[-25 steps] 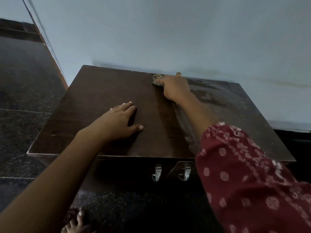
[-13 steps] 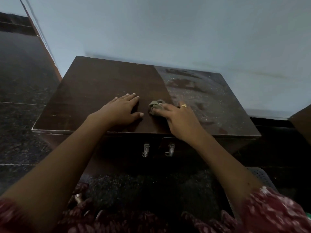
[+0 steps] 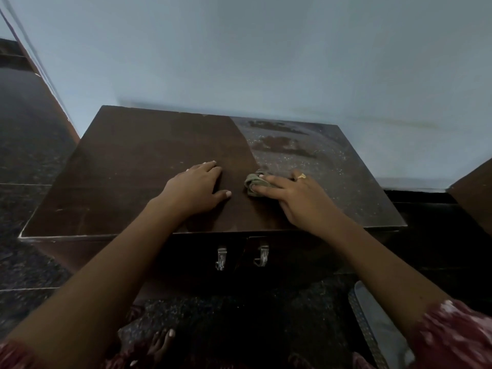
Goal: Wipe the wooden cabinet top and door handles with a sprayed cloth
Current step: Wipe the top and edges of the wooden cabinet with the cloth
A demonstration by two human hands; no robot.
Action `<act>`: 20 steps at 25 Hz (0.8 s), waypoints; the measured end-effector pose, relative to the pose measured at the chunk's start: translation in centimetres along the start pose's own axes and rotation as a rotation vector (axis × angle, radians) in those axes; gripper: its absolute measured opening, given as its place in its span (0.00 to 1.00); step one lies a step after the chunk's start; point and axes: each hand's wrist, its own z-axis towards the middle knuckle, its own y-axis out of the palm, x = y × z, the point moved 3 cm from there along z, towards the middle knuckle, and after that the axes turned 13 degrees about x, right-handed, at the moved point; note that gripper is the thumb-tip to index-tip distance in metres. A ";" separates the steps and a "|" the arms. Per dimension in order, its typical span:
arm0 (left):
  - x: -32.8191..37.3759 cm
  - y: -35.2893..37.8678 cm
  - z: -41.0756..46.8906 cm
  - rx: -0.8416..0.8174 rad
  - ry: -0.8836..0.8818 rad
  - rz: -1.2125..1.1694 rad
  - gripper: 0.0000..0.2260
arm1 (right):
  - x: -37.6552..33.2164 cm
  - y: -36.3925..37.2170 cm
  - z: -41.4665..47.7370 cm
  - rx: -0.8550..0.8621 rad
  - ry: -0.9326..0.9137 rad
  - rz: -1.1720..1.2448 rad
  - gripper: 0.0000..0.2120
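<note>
Cloth (image 3: 256, 183) bunched small under the right hand (image 3: 298, 198), pinned to the cabinet top (image 3: 138, 166) by flattened fingers rather than gripped in a fist, near the middle of the front edge and right on the line where dark wiped wood meets dusty wood; left hand (image 3: 197, 190) spread flat and empty just beside it on the wiped half, palm down, bracing; right half of the top toward the back right corner grey with dust and blotchy patches (image 3: 279, 145); two metal door handles (image 3: 241, 258) below the front edge, apparently untouched.

Risks from here, as judgement only: cloth so tightly wadded covers little per stroke, so likely to leave streaks or skip strips between passes; likely already loaded with dust, so may smear grime back across the clean half if dragged left; pinned only by fingertips, so could slip out or roll on a fast push toward the back edge; blotches near the back may need more pressure or fresh spray; bracing palm may print marks on the finished wood; handles easy to forget, and hooked shapes could snag loose cloth.
</note>
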 end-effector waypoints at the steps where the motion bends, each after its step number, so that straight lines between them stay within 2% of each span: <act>1: 0.0 -0.1 0.2 0.018 -0.004 0.000 0.28 | 0.4 0.4 1.4 -0.030 0.035 -0.006 0.24; 12: -0.3 0.6 1.9 0.075 0.015 -0.012 0.30 | 4.7 5.7 17.9 -0.073 0.164 -0.006 0.24; 16: -0.2 0.5 2.0 0.065 0.006 0.007 0.30 | 5.0 5.2 17.8 -0.082 0.250 -0.023 0.25; 20: -0.1 0.6 1.6 0.067 0.013 0.001 0.29 | 4.3 4.3 13.8 -0.066 0.254 -0.050 0.24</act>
